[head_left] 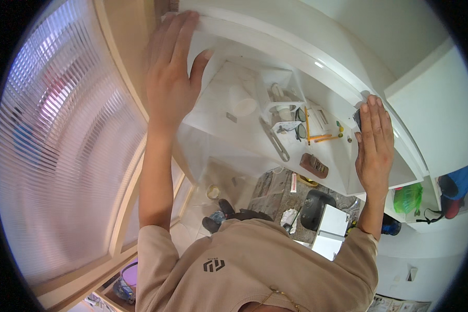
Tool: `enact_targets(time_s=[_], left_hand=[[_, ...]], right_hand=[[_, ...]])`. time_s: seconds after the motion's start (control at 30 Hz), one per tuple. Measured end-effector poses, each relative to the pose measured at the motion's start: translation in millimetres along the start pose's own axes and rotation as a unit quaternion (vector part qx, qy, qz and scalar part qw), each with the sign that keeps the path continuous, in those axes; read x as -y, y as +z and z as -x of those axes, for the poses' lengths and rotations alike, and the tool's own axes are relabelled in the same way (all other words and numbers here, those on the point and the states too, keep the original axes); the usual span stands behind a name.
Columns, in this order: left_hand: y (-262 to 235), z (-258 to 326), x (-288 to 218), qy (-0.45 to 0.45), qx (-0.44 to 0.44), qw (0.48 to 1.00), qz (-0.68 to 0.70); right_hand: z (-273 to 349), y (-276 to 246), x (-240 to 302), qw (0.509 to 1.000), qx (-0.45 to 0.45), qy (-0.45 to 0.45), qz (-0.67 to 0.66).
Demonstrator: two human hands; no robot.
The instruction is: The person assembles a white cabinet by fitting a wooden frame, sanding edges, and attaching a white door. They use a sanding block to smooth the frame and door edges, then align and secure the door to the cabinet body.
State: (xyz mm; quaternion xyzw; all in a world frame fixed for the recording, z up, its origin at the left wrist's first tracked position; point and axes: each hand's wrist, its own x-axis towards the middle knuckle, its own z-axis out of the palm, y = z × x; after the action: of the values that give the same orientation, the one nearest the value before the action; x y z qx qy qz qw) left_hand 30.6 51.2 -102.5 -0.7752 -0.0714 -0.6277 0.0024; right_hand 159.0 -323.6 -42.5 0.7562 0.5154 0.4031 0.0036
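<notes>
My left hand (172, 73) rests with its fingers stretched up over the far left end of a long white ledge (275, 37); its thumb stands apart and it holds nothing. At the ledge's right part is my right hand (375, 143), its fingers straight and close together. A small dark object (356, 119) shows at the inner side of those fingers, mostly covered by them, and its kind cannot be made out. Between my arms, a white shelf (229, 136) carries eyeglasses (300, 125), several yellow pencils (317, 137), a brown block (314, 165) and a long slotted strip (274, 139).
A white open organizer (268, 86) holding white items stands on the shelf. To the left is a ribbed translucent panel (67, 145) in a pale frame. Below are a black bin-like object (317, 208) and a white box (332, 229). A green bag (408, 197) sits right.
</notes>
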Motion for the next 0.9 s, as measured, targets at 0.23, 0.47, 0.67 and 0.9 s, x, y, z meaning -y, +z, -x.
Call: enact_targets(time_s=[0.23,0.47,0.67,0.9], left_hand=[[-2,0,8,-0.041,-0.008,0.999,-0.012],[13,8,16,-0.075,-0.031,0.996,-0.021],[1,2,23,-0.055,0.007,0.998,-0.027],[4,32,26,-0.069,-0.073,0.994,0.038]], right_hand=[[-40,7,32,0.999,0.001,-0.022,-0.037],[-88,19,72,0.998,0.007,-0.054,-0.02],[-138,29,111,0.993,-0.022,-0.099,-0.064],[-121,26,109,0.996,0.001,-0.08,-0.05]])
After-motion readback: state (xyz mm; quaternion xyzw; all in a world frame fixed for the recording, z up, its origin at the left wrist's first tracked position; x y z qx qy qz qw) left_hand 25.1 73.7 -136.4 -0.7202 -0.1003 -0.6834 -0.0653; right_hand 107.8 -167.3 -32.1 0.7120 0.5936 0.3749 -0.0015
